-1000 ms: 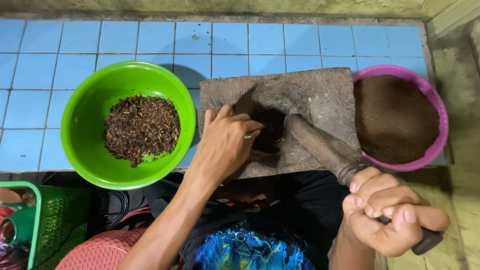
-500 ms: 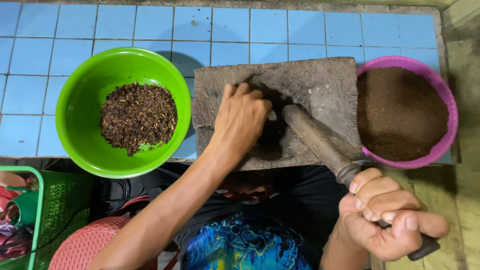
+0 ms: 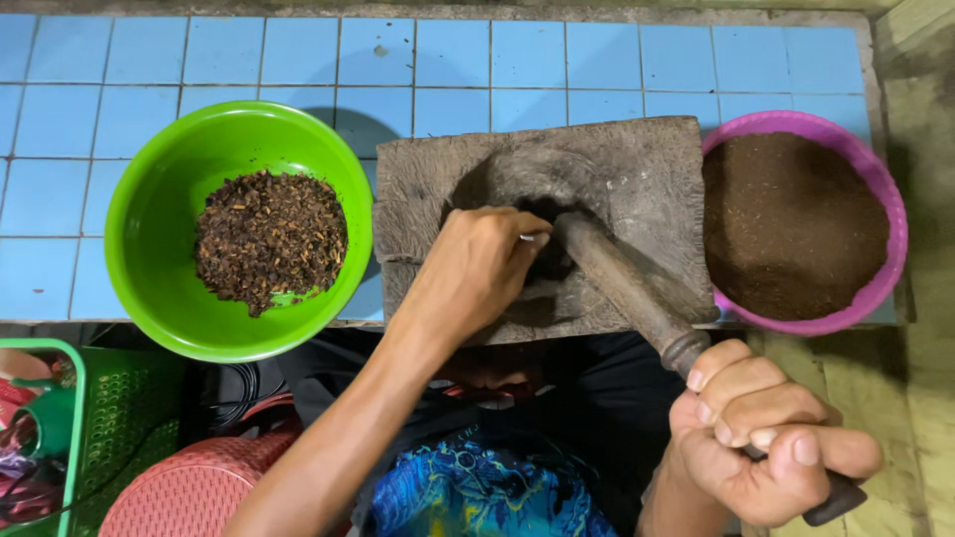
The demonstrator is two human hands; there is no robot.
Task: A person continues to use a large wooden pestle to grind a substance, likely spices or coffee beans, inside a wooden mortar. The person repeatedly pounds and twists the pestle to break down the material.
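Landmark: the stone mortar (image 3: 637,189), a grey, rough block with a hollow in its middle, sits on the blue tiled tabletop (image 3: 298,60), at its near edge.
Left hand (image 3: 477,268): rests on the near left part of the mortar, fingers curled and reaching into the hollow; whether they pinch anything there, I cannot tell.
Right hand (image 3: 761,447): below and to the right of the mortar, off the tabletop edge, clenched around the near end of the pestle.
Pestle (image 3: 622,283): long, dark and tilted; its far tip lies in the mortar's hollow, just beside the left hand's fingertips, and its handle runs down and right into the right fist.
Green bowl (image 3: 149,199): just left of the mortar, holding a heap of dark brown coarse spice (image 3: 269,239).
Pink bowl (image 3: 875,169): just right of the mortar, touching or nearly touching its side, filled with fine brown powder (image 3: 791,224).
Green basket (image 3: 90,418): below and well left of the mortar, beneath the tabletop edge.
Red basket (image 3: 189,492): beside the green basket, nearer the person's lap.
Lap: blue patterned cloth (image 3: 477,492) shows directly below the mortar.
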